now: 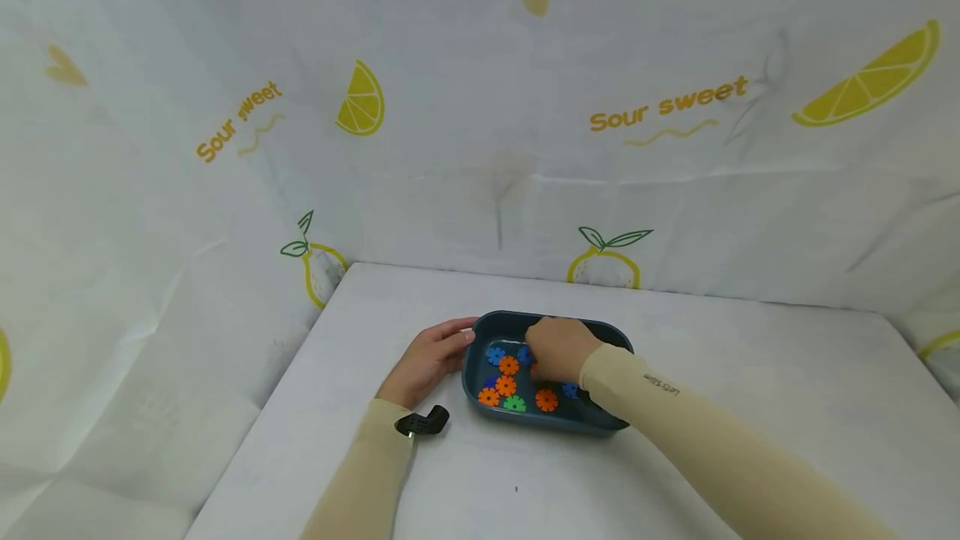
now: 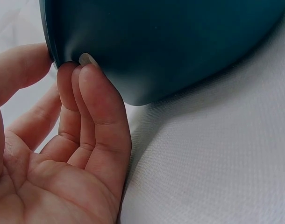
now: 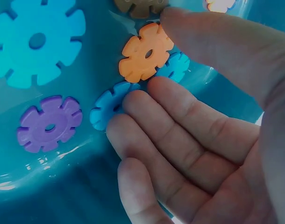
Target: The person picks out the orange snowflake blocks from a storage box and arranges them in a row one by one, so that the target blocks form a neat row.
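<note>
A dark teal plastic tray stands on the white table, with several notched plastic building discs inside. At its left end, my left hand grips the rim and wall between thumb and fingers; the tray wall fills the upper left wrist view. My right hand reaches down into the tray, its fingers loosely bent. In the right wrist view, its fingertips are by a blue disc and an orange disc, the thumb tip beside a brownish disc. A purple disc lies apart from the fingers.
Inside the tray, a green disc and an orange disc lie near the front wall. A white sheet with lemon prints rises behind the table. A black strap is on my left wrist.
</note>
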### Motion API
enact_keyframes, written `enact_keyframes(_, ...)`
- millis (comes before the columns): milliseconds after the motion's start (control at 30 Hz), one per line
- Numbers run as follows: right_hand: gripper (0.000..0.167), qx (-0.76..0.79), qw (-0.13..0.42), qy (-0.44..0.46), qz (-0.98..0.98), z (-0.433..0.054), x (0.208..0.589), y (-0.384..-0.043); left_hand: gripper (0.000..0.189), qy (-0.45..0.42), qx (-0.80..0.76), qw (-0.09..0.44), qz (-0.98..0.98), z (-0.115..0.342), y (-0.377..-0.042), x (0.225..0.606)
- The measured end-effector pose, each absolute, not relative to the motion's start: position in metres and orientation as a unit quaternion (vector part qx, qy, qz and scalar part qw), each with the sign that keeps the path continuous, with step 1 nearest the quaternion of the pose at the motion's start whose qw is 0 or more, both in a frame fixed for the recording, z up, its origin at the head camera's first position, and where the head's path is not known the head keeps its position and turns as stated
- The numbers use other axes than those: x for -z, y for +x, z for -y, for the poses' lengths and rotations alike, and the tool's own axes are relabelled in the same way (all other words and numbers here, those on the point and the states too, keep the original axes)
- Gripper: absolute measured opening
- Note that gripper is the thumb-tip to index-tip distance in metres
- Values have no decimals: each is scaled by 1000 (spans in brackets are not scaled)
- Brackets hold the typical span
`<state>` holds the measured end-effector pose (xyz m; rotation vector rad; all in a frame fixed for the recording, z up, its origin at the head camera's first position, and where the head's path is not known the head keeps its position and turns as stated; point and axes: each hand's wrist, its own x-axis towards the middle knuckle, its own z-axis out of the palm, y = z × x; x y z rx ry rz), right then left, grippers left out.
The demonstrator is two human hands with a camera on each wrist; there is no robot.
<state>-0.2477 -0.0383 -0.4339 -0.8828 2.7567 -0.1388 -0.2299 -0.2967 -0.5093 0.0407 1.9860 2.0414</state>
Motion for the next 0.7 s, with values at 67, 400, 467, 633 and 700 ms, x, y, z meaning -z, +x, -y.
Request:
enact_keyframes(67, 31, 48, 121, -297, -946, 38, 434, -247, 51, 16, -709, 146, -690, 296, -229, 509)
enact_keyframes(400, 26, 50, 119, -292, -948, 35, 433, -246, 44, 6, -704, 145, -696, 295, -228, 506)
enact_keyframes(467, 26, 52, 124, -288, -948, 34, 434, -247, 44, 4, -702, 143, -697, 295, -228, 505)
enact_keyframes(633, 25, 55, 138, -283, -948, 35, 433, -247, 45, 4, -698, 142, -702, 295, -227, 504)
enact_keyframes(700, 26, 54, 140, -284, -947, 35, 432, -247, 44, 4, -699, 142, -701, 295, -227, 504)
